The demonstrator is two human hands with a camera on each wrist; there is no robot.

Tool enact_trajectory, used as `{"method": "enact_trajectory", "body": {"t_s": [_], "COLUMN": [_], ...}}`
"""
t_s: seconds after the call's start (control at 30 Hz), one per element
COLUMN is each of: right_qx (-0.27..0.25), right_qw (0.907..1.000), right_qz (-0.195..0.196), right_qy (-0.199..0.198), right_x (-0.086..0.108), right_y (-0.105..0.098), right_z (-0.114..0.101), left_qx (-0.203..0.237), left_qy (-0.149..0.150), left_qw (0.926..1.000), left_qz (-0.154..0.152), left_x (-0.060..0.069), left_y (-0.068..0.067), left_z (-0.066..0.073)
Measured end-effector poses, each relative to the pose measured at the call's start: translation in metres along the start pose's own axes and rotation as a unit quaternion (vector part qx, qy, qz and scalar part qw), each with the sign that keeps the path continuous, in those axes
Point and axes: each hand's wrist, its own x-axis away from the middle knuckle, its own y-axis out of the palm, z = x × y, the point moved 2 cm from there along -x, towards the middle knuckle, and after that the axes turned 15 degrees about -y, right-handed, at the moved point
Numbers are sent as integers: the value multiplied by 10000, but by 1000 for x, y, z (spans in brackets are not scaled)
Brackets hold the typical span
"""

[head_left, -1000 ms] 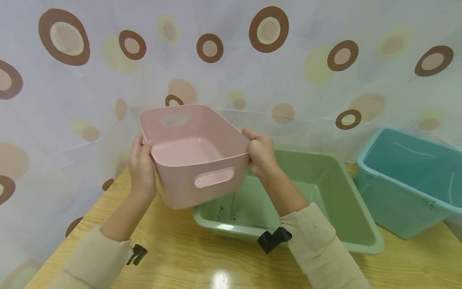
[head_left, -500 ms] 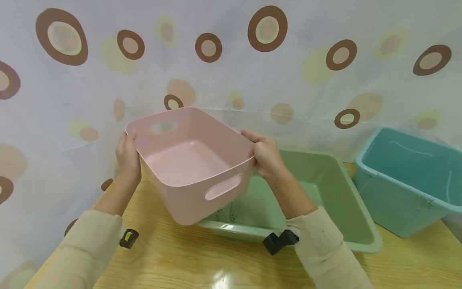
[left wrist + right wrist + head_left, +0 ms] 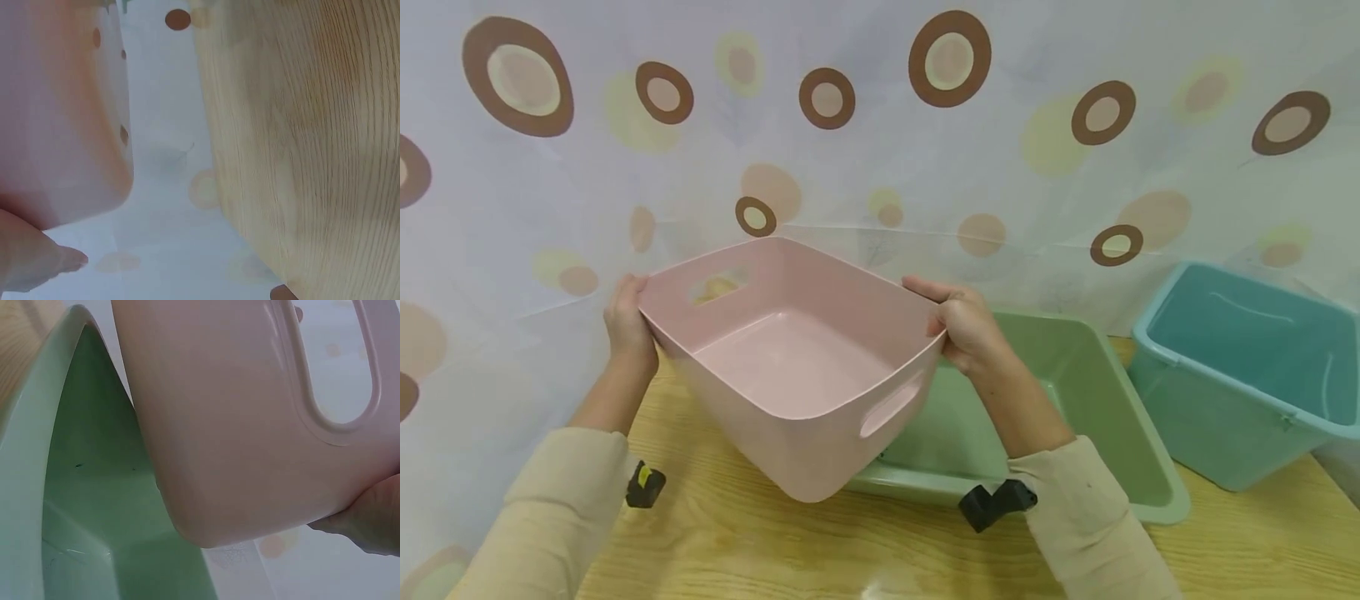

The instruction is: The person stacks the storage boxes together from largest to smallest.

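Raised above the table, a pink plastic bin [image 3: 820, 350] with oval handle cutouts is tilted, its inside bare. My left hand [image 3: 631, 325] grips its left rim near the far corner. At the right corner, my right hand [image 3: 970, 329] holds the rim, thumb and fingers on either side of the wall. The left wrist view has the bin's side [image 3: 56, 119] with a fingertip below it. Seen from the right wrist, the bin's end wall [image 3: 212, 425] with its cutout hangs beside the green tub [image 3: 94, 456]; part of the right hand [image 3: 369, 519] touches its edge.
The wide green tub [image 3: 1075, 392] stands on the wooden table [image 3: 745, 542], partly behind the pink bin and right forearm. To its right is a teal bin [image 3: 1225, 417]. A patterned sheet [image 3: 865, 167] hangs behind the table.
The pink bin has turned and come lower and nearer, its near corner swinging down. My left hand has moved left with it; my right hand has shifted slightly right.
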Motion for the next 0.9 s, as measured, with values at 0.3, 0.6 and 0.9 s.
{"method": "enact_trajectory", "body": {"t_s": [0.3, 0.6, 0.9], "right_qx": [18, 107, 117], "right_qw": [10000, 9998, 9996], "right_qz": [-30, -157, -238], "right_qy": [-54, -30, -78], "right_x": [2, 4, 4], "right_y": [0, -3, -4], "right_z": [-2, 0, 2], "left_qx": [-557, -1168, -1076], "left_qy": [-285, -610, -1003], "left_qw": [9816, 9476, 9324], "left_qz": [-1806, -2910, -3302], "left_x": [-7, -9, -8], "left_y": [-10, -18, -20], "left_z": [7, 7, 8]}}
